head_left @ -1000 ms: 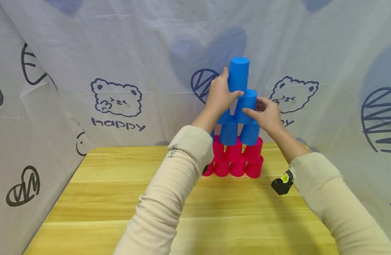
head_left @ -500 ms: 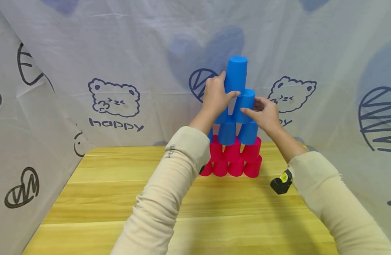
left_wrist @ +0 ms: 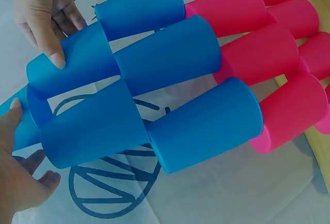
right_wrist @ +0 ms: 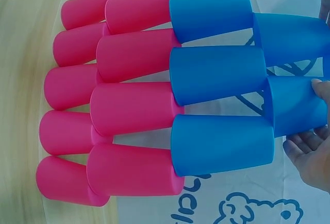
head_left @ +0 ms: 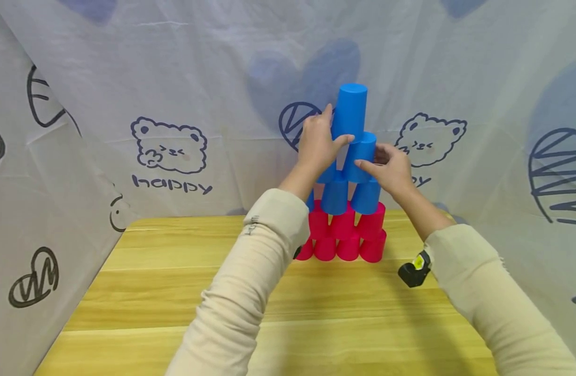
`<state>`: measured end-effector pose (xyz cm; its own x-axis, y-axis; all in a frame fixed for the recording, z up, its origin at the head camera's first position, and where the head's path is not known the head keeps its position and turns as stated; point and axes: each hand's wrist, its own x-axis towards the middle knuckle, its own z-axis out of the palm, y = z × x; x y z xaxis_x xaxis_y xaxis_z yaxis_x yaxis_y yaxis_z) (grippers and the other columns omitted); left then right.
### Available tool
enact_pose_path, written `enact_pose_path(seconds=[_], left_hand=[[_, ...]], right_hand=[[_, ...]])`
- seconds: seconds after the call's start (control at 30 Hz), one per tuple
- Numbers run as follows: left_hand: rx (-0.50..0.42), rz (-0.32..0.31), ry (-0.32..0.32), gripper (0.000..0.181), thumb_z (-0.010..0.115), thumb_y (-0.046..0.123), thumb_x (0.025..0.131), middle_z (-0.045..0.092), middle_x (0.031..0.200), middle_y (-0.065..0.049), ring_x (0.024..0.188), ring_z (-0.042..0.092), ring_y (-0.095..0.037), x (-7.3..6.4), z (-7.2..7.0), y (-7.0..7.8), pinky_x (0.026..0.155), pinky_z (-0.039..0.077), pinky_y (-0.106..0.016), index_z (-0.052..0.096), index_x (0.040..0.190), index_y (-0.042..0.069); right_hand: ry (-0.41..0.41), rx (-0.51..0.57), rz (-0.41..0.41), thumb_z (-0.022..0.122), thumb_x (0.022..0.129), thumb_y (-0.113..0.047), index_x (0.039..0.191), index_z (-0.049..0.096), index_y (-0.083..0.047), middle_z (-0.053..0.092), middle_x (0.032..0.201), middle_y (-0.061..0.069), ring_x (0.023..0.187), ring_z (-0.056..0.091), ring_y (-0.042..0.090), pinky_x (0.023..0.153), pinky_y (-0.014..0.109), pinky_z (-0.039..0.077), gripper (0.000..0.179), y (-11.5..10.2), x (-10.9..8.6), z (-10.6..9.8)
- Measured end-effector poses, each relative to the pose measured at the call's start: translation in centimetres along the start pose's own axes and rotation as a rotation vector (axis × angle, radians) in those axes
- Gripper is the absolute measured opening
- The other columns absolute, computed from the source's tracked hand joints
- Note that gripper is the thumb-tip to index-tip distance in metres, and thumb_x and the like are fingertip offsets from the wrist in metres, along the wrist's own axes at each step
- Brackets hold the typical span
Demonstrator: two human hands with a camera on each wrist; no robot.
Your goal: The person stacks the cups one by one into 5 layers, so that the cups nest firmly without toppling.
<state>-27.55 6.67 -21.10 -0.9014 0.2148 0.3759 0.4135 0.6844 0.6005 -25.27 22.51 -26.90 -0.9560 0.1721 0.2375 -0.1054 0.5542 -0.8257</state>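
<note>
Upside-down plastic cups form a pyramid, with blue cups (right_wrist: 219, 74) in the upper rows and red cups (right_wrist: 136, 108) in the lower ones. At the peak is a single blue cup (head_left: 351, 112). My left hand (head_left: 317, 140) holds this top cup from its left side, thumb in front near its lower edge. My right hand (head_left: 395, 168) grips the right-hand blue cup (head_left: 360, 159) of the row beneath, thumb on the front and fingers around the far side. The row's left-hand blue cup (left_wrist: 95, 123) is partly hidden by my left hand in the head view.
The pyramid stands toward the back of a wooden table (head_left: 175, 282). Close behind hangs a pale printed cloth (head_left: 241, 104), with another stretch of cloth along the left side. A black wrist camera (head_left: 414, 269) sits by the right sleeve.
The top cup leaned slightly left half a second ago and has shifted a little right, now more upright. My right hand keeps its grip; the lower cups have not moved.
</note>
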Motion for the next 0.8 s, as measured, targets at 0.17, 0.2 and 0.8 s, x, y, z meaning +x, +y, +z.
enact_pose_path(seconds=[0.17,0.2,0.8], left_hand=[[-0.017,0.037,0.015,0.068,0.052,0.041,0.092,0.038,0.147,-0.008,0.138,0.031,-0.024,-0.2,-0.3,-0.7,0.110,0.034,-0.041,0.026,0.146,0.009],[-0.023,0.041,0.024,0.066,0.049,0.041,0.093,0.038,0.147,-0.008,0.138,0.031,-0.024,-0.2,-0.4,-0.8,0.110,0.033,-0.040,0.027,0.146,0.009],[-0.167,0.177,0.175,0.045,0.041,0.025,0.097,0.042,0.142,-0.013,0.134,0.035,-0.028,-3.5,-2.4,-6.4,0.111,0.030,-0.046,0.043,0.136,0.004]], right_hand=[[0.000,0.010,0.004,0.063,0.086,-0.037,0.141,0.035,-0.003,0.047,0.137,0.021,0.124,0.048,0.038,0.104,0.050,0.039,0.070,0.0,-0.1,0.0],[0.000,0.012,0.006,0.063,0.086,-0.037,0.141,0.035,-0.004,0.047,0.137,0.021,0.124,0.048,0.038,0.104,0.050,0.039,0.070,0.0,-0.1,0.0],[0.060,-0.016,-0.076,0.062,0.084,-0.044,0.141,0.037,-0.008,0.044,0.141,0.016,0.128,0.044,0.036,0.105,0.049,0.038,0.072,0.8,-1.9,-0.7]])
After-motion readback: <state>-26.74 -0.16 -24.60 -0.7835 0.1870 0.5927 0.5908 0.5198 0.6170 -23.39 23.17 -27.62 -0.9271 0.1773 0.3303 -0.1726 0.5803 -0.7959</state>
